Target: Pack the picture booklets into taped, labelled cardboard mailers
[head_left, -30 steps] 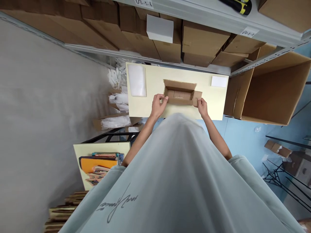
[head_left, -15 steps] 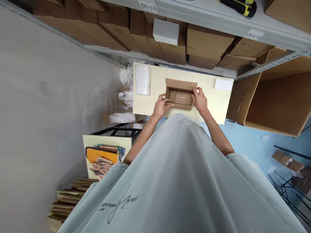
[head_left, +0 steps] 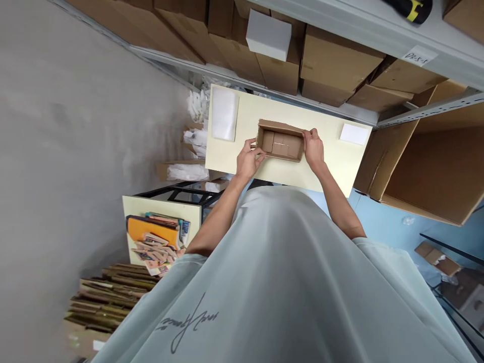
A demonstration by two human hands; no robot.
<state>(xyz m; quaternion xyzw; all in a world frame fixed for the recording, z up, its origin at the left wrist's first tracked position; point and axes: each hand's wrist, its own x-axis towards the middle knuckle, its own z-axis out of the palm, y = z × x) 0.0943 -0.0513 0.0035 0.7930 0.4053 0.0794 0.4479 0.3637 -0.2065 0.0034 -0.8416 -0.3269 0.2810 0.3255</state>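
A small cardboard box (head_left: 282, 143) with its top open stands on the pale yellow table (head_left: 227, 159); its inside looks bare, with a seam across the bottom. At its left end my left hand (head_left: 247, 160) grips the near corner, thumb at the front rim and fingers round the side. My right hand (head_left: 313, 147) pinches the right end wall near the far corner. Left of the box lies a white foam sheet or pouch (head_left: 224, 114). On the table's right part sits a small white box or card (head_left: 353, 133).
Behind the table rises a grey metal shelf (head_left: 355, 38) packed with brown cartons (head_left: 340, 58) and one white box (head_left: 268, 35). A large open carton (head_left: 434, 166) stands at the right. Toward the lower left are a side table with papers (head_left: 155, 242) and stacked flat cardboard (head_left: 109, 297).
The box's far and near flaps, earlier sticking outward, now stand nearly in line with the walls. My right hand has shifted slightly along the right end. The view has tilted a little.
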